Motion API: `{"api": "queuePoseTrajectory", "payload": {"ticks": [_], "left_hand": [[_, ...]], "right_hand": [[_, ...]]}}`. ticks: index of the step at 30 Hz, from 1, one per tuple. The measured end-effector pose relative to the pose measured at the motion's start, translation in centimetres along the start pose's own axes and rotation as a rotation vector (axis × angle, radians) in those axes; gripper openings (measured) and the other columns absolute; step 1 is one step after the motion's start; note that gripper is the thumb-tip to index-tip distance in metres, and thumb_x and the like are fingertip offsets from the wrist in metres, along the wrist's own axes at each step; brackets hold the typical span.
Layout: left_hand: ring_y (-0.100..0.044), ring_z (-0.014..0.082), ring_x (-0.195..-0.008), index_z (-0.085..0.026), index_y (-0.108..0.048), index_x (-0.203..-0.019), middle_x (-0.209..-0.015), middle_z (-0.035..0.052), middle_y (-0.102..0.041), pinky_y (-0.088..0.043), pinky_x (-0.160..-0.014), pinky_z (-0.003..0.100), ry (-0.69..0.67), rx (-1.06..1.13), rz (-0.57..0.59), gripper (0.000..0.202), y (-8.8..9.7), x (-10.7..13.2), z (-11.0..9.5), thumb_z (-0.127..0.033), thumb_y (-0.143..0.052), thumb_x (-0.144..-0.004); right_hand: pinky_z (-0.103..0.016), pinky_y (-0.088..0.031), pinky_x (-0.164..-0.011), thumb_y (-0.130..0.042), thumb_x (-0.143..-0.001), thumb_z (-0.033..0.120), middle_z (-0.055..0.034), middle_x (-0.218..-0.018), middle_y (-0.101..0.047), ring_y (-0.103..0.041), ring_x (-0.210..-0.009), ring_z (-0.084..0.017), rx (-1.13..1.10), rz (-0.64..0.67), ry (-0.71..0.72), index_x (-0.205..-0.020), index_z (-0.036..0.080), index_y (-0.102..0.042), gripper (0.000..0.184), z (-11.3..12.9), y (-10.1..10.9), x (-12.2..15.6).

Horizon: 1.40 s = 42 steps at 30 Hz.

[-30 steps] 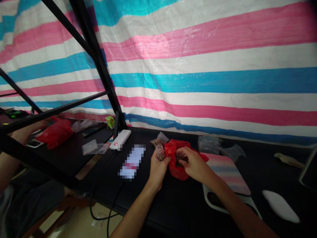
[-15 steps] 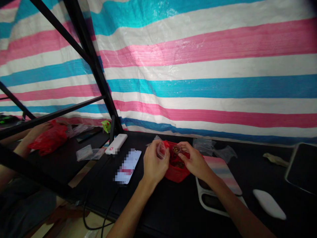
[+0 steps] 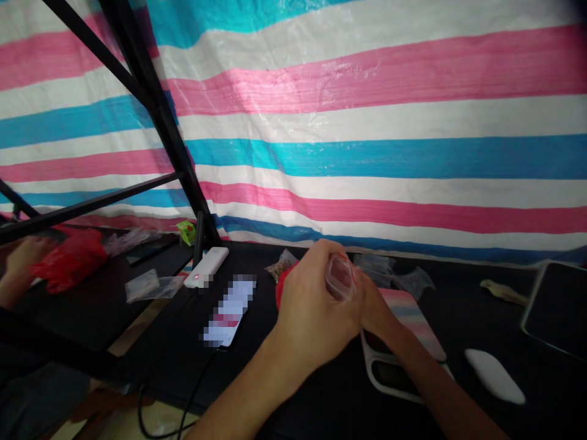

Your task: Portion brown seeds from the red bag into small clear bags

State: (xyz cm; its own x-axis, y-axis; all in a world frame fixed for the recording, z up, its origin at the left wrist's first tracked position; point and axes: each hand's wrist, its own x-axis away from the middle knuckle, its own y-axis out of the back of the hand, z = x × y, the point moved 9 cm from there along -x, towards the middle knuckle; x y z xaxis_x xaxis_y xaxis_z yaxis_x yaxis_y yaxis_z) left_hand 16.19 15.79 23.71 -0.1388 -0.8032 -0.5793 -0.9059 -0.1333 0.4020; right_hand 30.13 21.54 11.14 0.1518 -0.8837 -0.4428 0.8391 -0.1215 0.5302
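Note:
My left hand (image 3: 316, 305) is curled around a small clear plastic container (image 3: 340, 278) whose rounded end faces me. Right behind it, my right hand (image 3: 367, 296) meets the left; its fingers are mostly hidden, so I cannot tell what they grip. A red plastic bag (image 3: 281, 288) shows only as a sliver beyond my left hand, its inside covered from view. Beside it lies a small clear bag (image 3: 280, 266) with brown bits in it. My right forearm passes over a white scale (image 3: 373, 373) with a pastel striped top.
A phone (image 3: 232, 311) and a white power bank (image 3: 208, 266) lie to the left, with a black cable. Clear bags (image 3: 389, 272) are at the back, a white mouse-like object (image 3: 495, 374) right. Another person's hand (image 3: 27, 260) touches a red bag (image 3: 73, 260) beyond the black frame (image 3: 169, 140).
My left hand has moved right with the clear container, across the red bag and up against my right hand. The red bag's brown contents, visible before, are now covered. The view has shifted slightly.

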Motion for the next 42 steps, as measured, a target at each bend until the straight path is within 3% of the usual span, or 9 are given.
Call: {"api": "queuePoseTrajectory", "payload": {"ticks": [3,7,9,14,20,24,32,38,42], "left_hand": [[-0.06,0.0154,-0.069,-0.024,-0.058,-0.093,-0.078,-0.002,-0.066,-0.042,-0.063,0.026,0.164,0.005,0.183,0.01,-3.3,-0.9,5.7,-0.025,-0.066,-0.087],[-0.058,0.0139,-0.068,-0.021,-0.056,-0.087,-0.074,-0.0028,-0.062,-0.042,-0.064,0.024,0.33,0.027,0.208,0.013,-4.8,-1.0,15.2,-0.019,-0.068,-0.081],[-0.056,0.0131,-0.064,-0.02,-0.056,-0.088,-0.07,-0.0043,-0.059,-0.041,-0.061,0.023,0.349,0.11,0.22,0.012,-5.3,-0.3,17.6,-0.02,-0.067,-0.082],[-0.06,0.0142,-0.068,-0.022,-0.059,-0.093,-0.078,-0.0027,-0.066,-0.042,-0.063,0.024,0.211,0.132,0.258,0.012,-6.8,1.3,16.4,-0.021,-0.067,-0.083],[-0.063,0.0155,-0.072,-0.023,-0.059,-0.096,-0.082,-0.0025,-0.068,-0.046,-0.065,0.024,0.198,0.187,0.254,0.019,-7.8,2.0,15.7,-0.017,-0.069,-0.08],[-0.063,0.0153,-0.074,-0.022,-0.058,-0.098,-0.086,-0.002,-0.067,-0.047,-0.067,0.025,0.186,0.262,0.244,0.019,-7.8,2.0,15.5,-0.021,-0.069,-0.083],[-0.057,0.013,-0.073,-0.02,-0.056,-0.099,-0.083,-0.0023,-0.062,-0.046,-0.069,0.024,0.239,0.451,0.247,0.023,-8.0,1.9,15.1,-0.033,-0.072,-0.087],[-0.047,0.0094,-0.067,-0.021,-0.049,-0.096,-0.078,-0.0056,-0.049,-0.039,-0.064,0.021,0.239,0.507,0.165,0.027,-6.0,0.9,14.6,-0.027,-0.072,-0.084],[-0.045,0.0093,-0.068,-0.022,-0.045,-0.1,-0.08,-0.006,-0.046,-0.039,-0.066,0.022,0.173,0.501,0.024,0.029,-3.6,0.0,14.5,-0.021,-0.069,-0.084]], "right_hand": [[-0.047,-0.053,-0.099,-0.052,-0.09,0.018,-0.0077,-0.122,-0.073,-0.069,-0.11,-0.029,0.089,-0.015,-0.005,-0.125,0.026,-0.061,0.036,-0.4,0.3,0.0],[-0.051,-0.049,-0.104,-0.052,-0.09,0.017,-0.01,-0.124,-0.072,-0.067,-0.116,-0.03,0.209,-0.085,-0.039,-0.127,0.023,-0.059,0.038,-1.3,1.2,-0.1],[-0.051,-0.05,-0.104,-0.05,-0.091,0.016,-0.0105,-0.126,-0.07,-0.067,-0.116,-0.029,0.196,-0.111,-0.033,-0.129,0.023,-0.057,0.039,-1.2,1.6,0.0],[-0.046,-0.051,-0.105,-0.049,-0.098,0.02,-0.0104,-0.129,-0.065,-0.063,-0.121,-0.028,0.132,-0.061,0.121,-0.133,0.026,-0.055,0.035,1.1,0.9,0.2],[-0.042,-0.053,-0.106,-0.046,-0.101,0.017,-0.0096,-0.132,-0.061,-0.061,-0.124,-0.026,0.21,-0.017,0.253,-0.131,0.029,-0.063,0.037,3.1,-0.4,0.7],[-0.044,-0.05,-0.111,-0.043,-0.102,0.015,-0.0076,-0.137,-0.061,-0.06,-0.128,-0.025,0.249,-0.057,0.343,-0.14,0.032,-0.06,0.045,4.1,-0.3,1.0],[-0.048,-0.048,-0.108,-0.051,-0.102,0.025,-0.0094,-0.13,-0.066,-0.061,-0.123,-0.029,0.279,-0.14,0.282,-0.135,0.029,-0.06,0.035,3.9,1.3,0.9],[-0.049,-0.046,-0.104,-0.049,-0.103,0.033,-0.0104,-0.123,-0.066,-0.06,-0.119,-0.031,0.23,-0.301,0.169,-0.126,0.027,-0.061,0.027,3.0,3.5,0.5],[-0.048,-0.045,-0.097,-0.058,-0.096,0.028,-0.0088,-0.116,-0.07,-0.062,-0.111,-0.03,0.315,-0.075,0.198,-0.117,0.026,-0.067,0.023,2.7,1.2,0.2]]}}
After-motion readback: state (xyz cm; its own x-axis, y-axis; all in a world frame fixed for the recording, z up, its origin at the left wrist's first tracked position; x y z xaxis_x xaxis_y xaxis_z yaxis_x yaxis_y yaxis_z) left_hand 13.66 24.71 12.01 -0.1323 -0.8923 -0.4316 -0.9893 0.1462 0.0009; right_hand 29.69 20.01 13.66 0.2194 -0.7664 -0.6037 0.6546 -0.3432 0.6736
